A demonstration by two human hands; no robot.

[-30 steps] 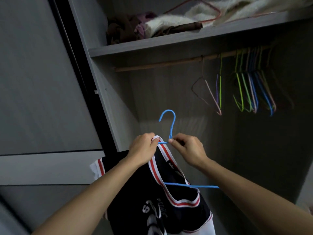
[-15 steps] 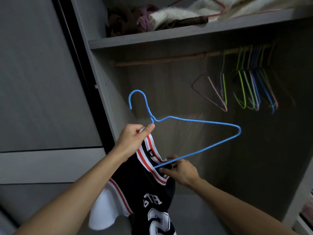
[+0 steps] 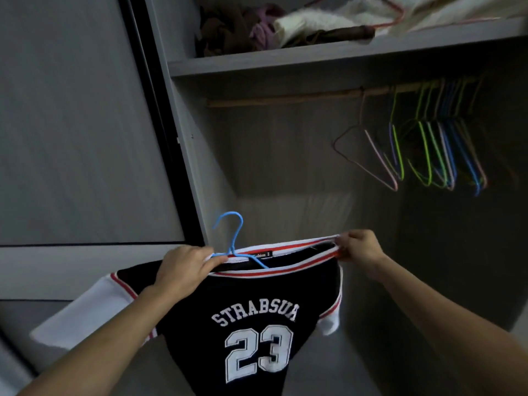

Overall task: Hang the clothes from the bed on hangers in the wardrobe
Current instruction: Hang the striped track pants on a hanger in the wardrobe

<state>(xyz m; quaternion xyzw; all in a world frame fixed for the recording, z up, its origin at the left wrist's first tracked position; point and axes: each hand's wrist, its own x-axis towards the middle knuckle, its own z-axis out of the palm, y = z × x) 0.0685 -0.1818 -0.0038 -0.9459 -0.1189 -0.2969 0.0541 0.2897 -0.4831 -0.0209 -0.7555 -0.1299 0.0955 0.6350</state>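
The left hand (image 3: 185, 270) pinches the blue wire hanger (image 3: 235, 241) against the collar of the black jersey (image 3: 251, 304), and the right hand (image 3: 360, 250) grips the collar's far end taut, probably to seat the shoulders.

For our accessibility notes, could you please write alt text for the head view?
A person's left hand holds a blue hanger inside the collar of a black jersey numbered 23, while the right hand pinches the collar's other end. Coloured empty hangers hang on the wardrobe rail behind.

Blue hanger (image 3: 236, 238) in jersey (image 3: 257, 295) collar, between left hand (image 3: 183, 270) and right hand (image 3: 360, 250)
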